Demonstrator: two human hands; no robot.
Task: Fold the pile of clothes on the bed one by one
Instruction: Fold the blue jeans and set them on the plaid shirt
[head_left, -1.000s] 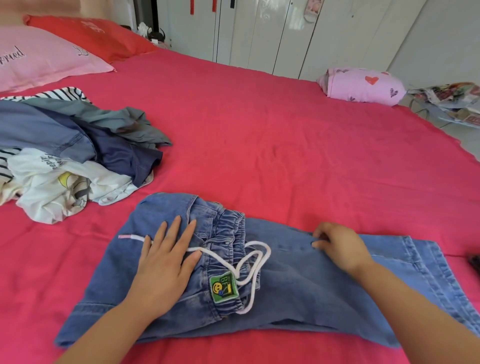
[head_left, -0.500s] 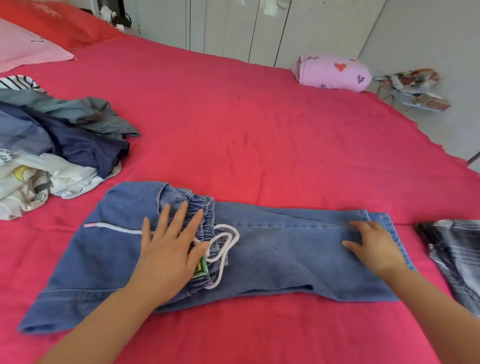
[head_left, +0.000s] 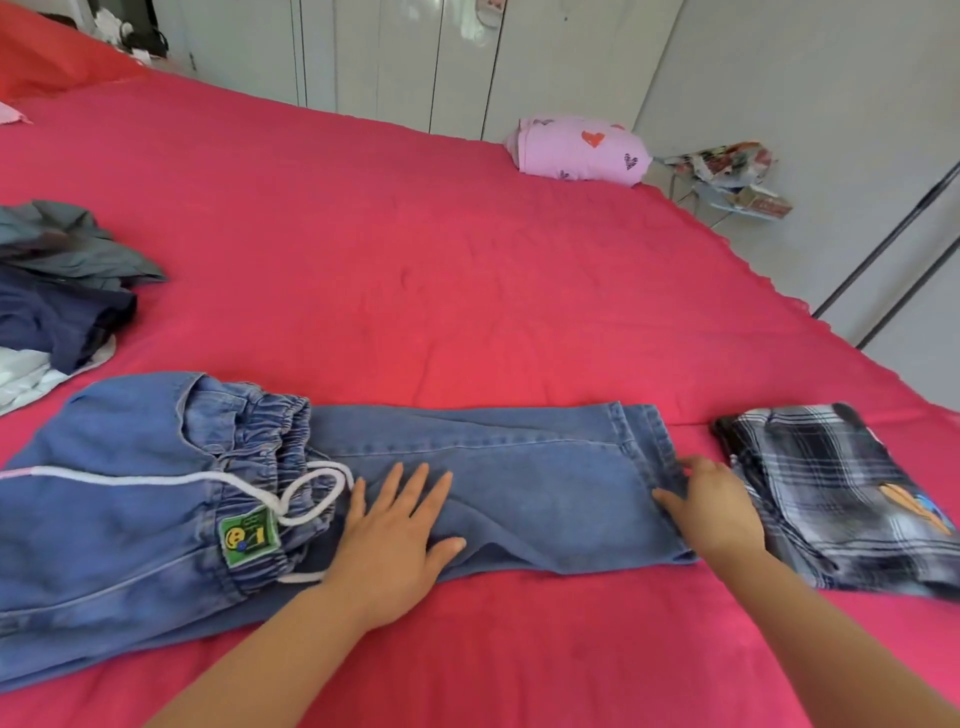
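Observation:
A pair of blue jeans (head_left: 519, 467) lies across the red bed (head_left: 415, 260), legs folded together, elastic waist and white drawstring at the left, hems at the right. My left hand (head_left: 395, 540) presses flat on the denim just right of the waistband, fingers spread. My right hand (head_left: 711, 509) is at the leg hems, with its thumb laid across the denim and its fingers curled at the hem edge. The pile of unfolded clothes (head_left: 62, 291), grey, navy and white, sits at the left edge, partly out of view.
A folded black-and-white plaid garment (head_left: 841, 493) lies just right of my right hand. A pink heart-print pillow (head_left: 582, 150) rests at the bed's far corner. White wardrobe doors (head_left: 389, 52) stand behind the bed, and a small cluttered rack (head_left: 727, 171) beside it.
My left hand slid right from the waistband onto the legs. My right hand moved along the leg to the hems and curled there. The view swung right, revealing the plaid garment.

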